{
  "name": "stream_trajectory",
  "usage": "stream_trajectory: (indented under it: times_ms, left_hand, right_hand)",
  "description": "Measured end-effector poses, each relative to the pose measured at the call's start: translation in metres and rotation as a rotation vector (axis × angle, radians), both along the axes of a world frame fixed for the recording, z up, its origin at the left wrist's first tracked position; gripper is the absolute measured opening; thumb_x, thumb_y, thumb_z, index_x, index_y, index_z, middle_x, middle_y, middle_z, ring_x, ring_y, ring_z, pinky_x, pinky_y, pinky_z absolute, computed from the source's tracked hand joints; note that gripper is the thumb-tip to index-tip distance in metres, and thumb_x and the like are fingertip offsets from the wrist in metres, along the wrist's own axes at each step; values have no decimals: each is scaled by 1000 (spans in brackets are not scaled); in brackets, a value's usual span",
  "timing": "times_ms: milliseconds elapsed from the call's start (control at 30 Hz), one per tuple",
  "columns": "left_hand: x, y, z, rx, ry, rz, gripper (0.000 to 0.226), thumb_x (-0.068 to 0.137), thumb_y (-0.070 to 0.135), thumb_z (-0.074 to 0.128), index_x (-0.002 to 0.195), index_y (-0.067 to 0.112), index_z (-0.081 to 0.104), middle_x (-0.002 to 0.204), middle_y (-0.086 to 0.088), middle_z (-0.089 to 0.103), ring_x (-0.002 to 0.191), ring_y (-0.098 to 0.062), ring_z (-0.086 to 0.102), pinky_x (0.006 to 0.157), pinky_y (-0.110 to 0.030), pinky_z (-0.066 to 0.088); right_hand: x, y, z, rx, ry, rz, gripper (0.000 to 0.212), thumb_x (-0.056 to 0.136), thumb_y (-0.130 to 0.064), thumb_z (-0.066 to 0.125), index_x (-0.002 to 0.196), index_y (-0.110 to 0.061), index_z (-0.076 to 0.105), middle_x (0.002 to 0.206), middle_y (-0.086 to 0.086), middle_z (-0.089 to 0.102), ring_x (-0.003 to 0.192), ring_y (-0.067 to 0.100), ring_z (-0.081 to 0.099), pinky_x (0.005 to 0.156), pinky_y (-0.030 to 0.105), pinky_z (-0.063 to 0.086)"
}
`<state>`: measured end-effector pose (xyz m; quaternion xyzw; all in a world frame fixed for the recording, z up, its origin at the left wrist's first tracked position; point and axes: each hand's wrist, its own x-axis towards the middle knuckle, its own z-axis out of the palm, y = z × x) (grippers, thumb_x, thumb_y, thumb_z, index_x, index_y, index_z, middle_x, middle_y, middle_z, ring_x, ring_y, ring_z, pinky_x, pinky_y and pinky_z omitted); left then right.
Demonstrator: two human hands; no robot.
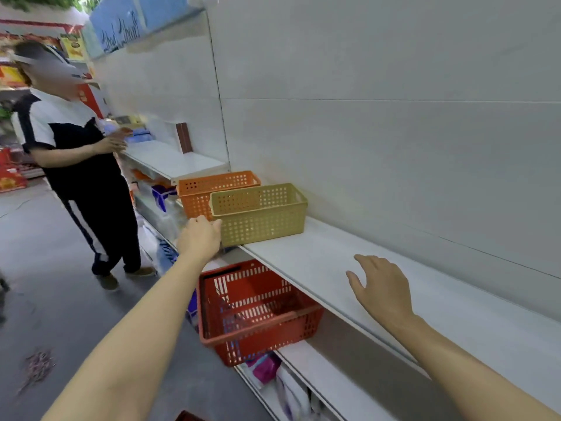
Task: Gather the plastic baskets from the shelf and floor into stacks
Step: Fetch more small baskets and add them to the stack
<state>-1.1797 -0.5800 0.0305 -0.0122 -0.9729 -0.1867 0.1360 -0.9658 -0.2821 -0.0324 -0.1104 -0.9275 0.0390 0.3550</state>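
Two perforated baskets sit on the white shelf point(349, 262): your yellow basket point(261, 214) in front, the orange basket point(212, 186) touching behind it; your left hand point(200, 237) curls its grip on the yellow basket's near corner; your right hand point(381, 287) hovers over the shelf, fingers spread, holding nothing; a red basket point(258, 311) sits tilted below the shelf.

Blurred dark script on blue header board point(121, 28), perhaps unreadable

I'm looking down a shop aisle w/ grey floor point(45, 253). White shelf point(379, 268) is running along pale back panels point(394, 117). Another person point(76, 162) is standing by the far shelving; red displays point(10, 177) are showing beyond.
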Motion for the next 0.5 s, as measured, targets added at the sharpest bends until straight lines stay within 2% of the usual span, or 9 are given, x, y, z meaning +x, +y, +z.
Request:
stream_trajectory:
  times_ms: [167,267,333,400,433,500]
  left_hand:
    - [-112,-13,-11,269,-201,-9,67,98,57,31,115,-3,57,109,-22,68,92,-40,67,82,-46,56]
    - [-150,-13,-16,486,-372,-47,63,95,61,37,110,2,52,106,-14,65,82,-37,71,67,-47,63]
    - [-160,-8,-15,602,-463,-98,45,101,46,43,109,3,51,105,-15,62,88,-40,71,71,-50,62]
    - [-171,-2,-22,692,-505,-138,22,102,20,41,99,3,54,105,-19,65,88,-40,70,72,-56,60]
    - [-177,0,-28,707,-498,-150,21,98,13,38,92,7,56,105,-21,67,87,-40,70,72,-58,60]
    - [-186,3,-34,624,-419,-196,30,90,18,34,94,8,61,108,-22,69,90,-40,69,74,-55,61]
  right_hand:
    - [-59,-32,-8,-38,8,-114,33,75,-22,81,103,-6,73,90,7,74,78,30,70,69,39,55]
    - [-88,-45,-6,-49,12,-174,33,73,-21,82,102,-6,73,89,7,75,77,30,70,67,39,56]
    - [-103,-48,-4,-60,7,-196,33,73,-21,82,101,-6,73,89,8,74,77,31,70,65,38,56]
    - [-117,-49,-1,-94,-4,-213,32,77,-22,79,105,-7,72,93,9,74,81,31,69,64,39,55]
    - [-124,-49,2,-133,-14,-215,32,82,-24,75,109,-8,71,99,9,73,88,31,69,67,40,55]
    - [-139,-49,13,-301,-30,-217,38,92,-32,62,122,-9,64,115,8,69,106,29,63,81,40,51]
